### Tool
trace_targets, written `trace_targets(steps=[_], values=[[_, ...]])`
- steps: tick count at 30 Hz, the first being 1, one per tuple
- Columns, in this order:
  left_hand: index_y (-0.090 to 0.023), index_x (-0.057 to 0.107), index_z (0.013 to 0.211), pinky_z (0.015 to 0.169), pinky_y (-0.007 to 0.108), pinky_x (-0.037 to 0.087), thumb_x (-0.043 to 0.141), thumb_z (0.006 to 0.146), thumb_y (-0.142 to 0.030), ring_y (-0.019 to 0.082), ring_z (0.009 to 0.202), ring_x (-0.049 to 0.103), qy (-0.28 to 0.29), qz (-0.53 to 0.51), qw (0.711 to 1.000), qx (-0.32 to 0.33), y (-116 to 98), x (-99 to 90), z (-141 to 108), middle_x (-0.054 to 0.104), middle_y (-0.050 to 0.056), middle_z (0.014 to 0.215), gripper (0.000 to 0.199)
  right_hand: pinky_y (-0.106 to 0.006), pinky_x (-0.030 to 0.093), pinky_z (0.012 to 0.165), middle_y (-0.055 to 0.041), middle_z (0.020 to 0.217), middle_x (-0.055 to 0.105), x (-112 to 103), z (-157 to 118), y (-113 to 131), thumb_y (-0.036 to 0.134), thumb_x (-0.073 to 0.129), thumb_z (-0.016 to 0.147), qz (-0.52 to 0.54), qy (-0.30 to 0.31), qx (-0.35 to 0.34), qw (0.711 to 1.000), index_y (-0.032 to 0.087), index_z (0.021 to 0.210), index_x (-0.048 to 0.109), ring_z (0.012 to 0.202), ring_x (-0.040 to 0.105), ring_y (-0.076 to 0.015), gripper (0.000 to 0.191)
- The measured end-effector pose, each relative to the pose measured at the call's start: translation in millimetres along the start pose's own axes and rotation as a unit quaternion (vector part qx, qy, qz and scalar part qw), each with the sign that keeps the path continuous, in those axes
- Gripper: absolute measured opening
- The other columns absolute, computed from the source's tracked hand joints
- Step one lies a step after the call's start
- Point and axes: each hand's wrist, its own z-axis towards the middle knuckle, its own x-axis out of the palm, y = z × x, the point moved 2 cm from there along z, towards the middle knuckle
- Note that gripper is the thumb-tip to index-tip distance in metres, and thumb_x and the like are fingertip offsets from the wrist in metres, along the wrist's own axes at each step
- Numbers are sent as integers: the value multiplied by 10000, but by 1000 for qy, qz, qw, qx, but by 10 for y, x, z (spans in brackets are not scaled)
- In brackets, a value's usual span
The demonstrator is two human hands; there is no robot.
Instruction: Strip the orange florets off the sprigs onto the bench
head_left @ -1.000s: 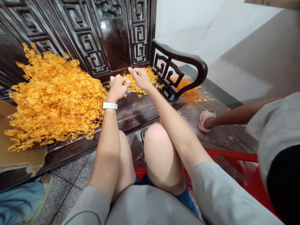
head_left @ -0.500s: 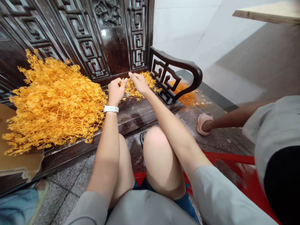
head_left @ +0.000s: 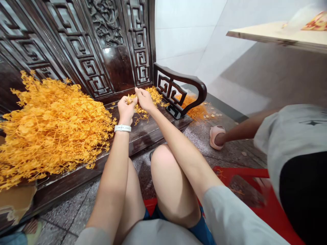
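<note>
My left hand (head_left: 125,110), with a pale watch strap (head_left: 122,128) on its wrist, is closed on a small yellow plastic flower sprig (head_left: 131,97). My right hand (head_left: 144,100) meets it, fingers pinched together at the sprig's right side; what exactly lies between them is hidden. Beneath and behind the hands, loose yellow pieces (head_left: 154,95) are spread over the dark wooden bench seat (head_left: 143,131). To the left, a large heap of branching yellow plastic flowers (head_left: 56,126) covers much of the bench.
A carved armrest (head_left: 184,80) closes the bench's right end. Orange scraps (head_left: 192,108) lie on the floor beyond it. At right are a red plastic stool (head_left: 230,172), a person's leg in a pink slipper (head_left: 217,137), and a pale tabletop (head_left: 258,32). Torn cardboard (head_left: 21,200) sits lower left.
The view has shifted, so the bench appears lower and further left. My hands have come closer together, with the right fingers now against the left at the sprig.
</note>
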Motion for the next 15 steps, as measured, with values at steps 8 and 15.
trace_targets(steps=[8, 15], values=[[-182, 482, 697, 582, 154, 407, 669, 932, 70, 62, 561, 499, 52, -69, 991, -99, -62, 76, -61, 524, -54, 644, 392, -253, 263, 569, 62, 559, 319, -23, -14, 141, 744, 529, 1042, 11, -46, -3, 999, 223, 578, 312, 561, 327, -81, 730], [-185, 468, 685, 545, 154, 400, 519, 940, 89, 77, 590, 548, 107, -213, 953, -187, -132, 47, -45, 530, -7, 685, 377, -217, 265, 436, 71, 489, 378, 105, -44, 317, 776, 638, 977, 135, 40, 104, 985, 243, 631, 361, 443, 398, -77, 693]])
